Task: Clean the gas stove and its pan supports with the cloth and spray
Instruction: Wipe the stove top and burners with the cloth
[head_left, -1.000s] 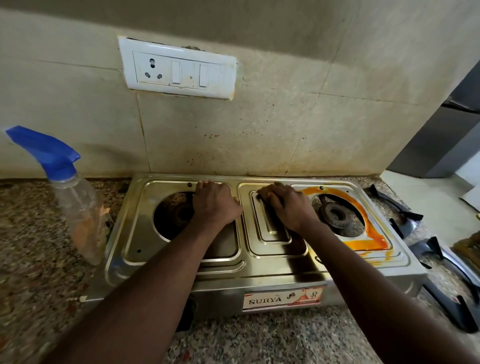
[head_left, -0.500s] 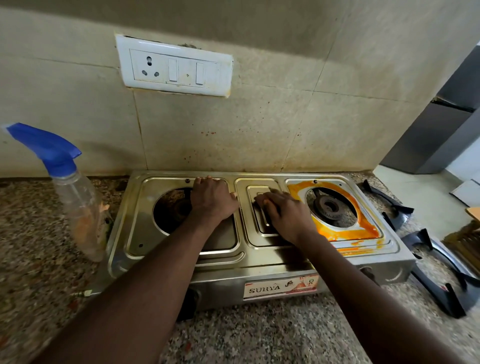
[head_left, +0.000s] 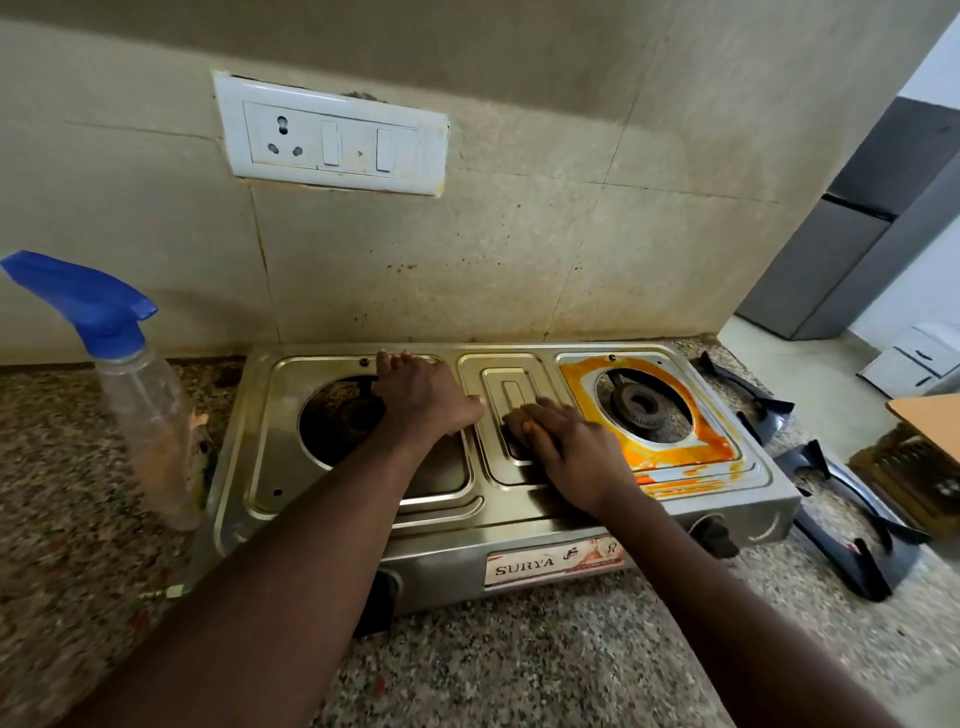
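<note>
Head view: steel 2-burner gas stove (head_left: 270, 457) sits on granite counter (head_left: 519, 649), orange residue (head_left: 670, 454) ringing right burner (head_left: 641, 405). Left hand (head_left: 423, 402) lies flat and spread on left tray (head_left: 275, 415); right hand (head_left: 571, 452), nearly straight, presses centre panel (head_left: 511, 384).

White socket panel (head_left: 332, 136) with two switches, set in a stained beige tiled wall (head_left: 519, 249). Speckled stone bench (head_left: 519, 665) below. Grey fridge (head_left: 841, 249) at far right.
</note>
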